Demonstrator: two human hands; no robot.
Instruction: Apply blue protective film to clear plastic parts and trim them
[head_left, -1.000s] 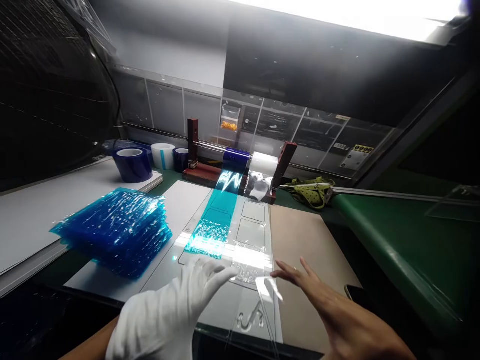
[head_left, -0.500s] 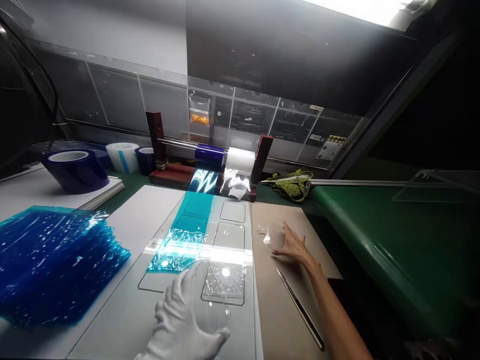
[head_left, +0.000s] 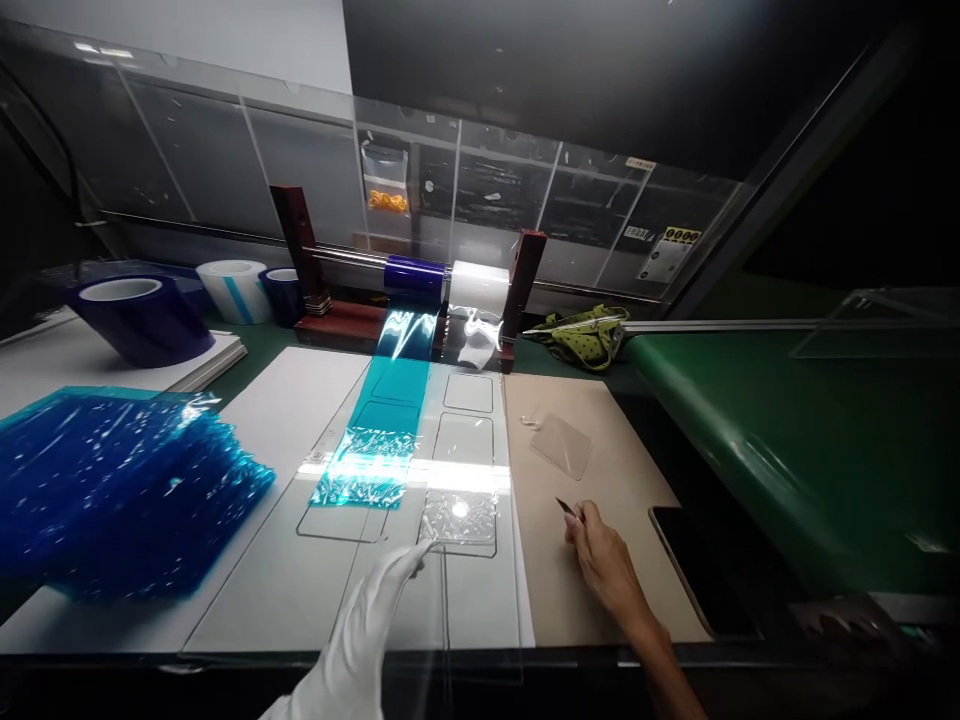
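My left hand (head_left: 375, 610), in a white glove, is closed on the edge of a thin clear sheet (head_left: 480, 620), whose outline is faint. Its fingertips are beside the crinkled end of a clear film strip (head_left: 459, 515). My bare right hand (head_left: 604, 560) grips a slim craft knife (head_left: 566, 507); only its pointed tip shows past the fingers. Ahead of that hand, a small clear rectangular piece (head_left: 564, 446) lies flat on brown board (head_left: 525, 540). A teal film strip (head_left: 390, 400) runs down from a blue roll (head_left: 414, 278), beside a white roll (head_left: 480, 285).
Stacked blue film sheets (head_left: 127, 490) fill the left side, with a large blue roll (head_left: 139, 340) behind. A dark red wooden stand (head_left: 337, 325) carries the film rolls. A phone (head_left: 701, 570) lies right of my right hand. A green spotted pouch (head_left: 585, 335) sits farther back.
My right hand has let go of the clear piece, moved back and picked up the knife from the board. My left hand's spread fingers have closed on the clear sheet. The phone has come into view.
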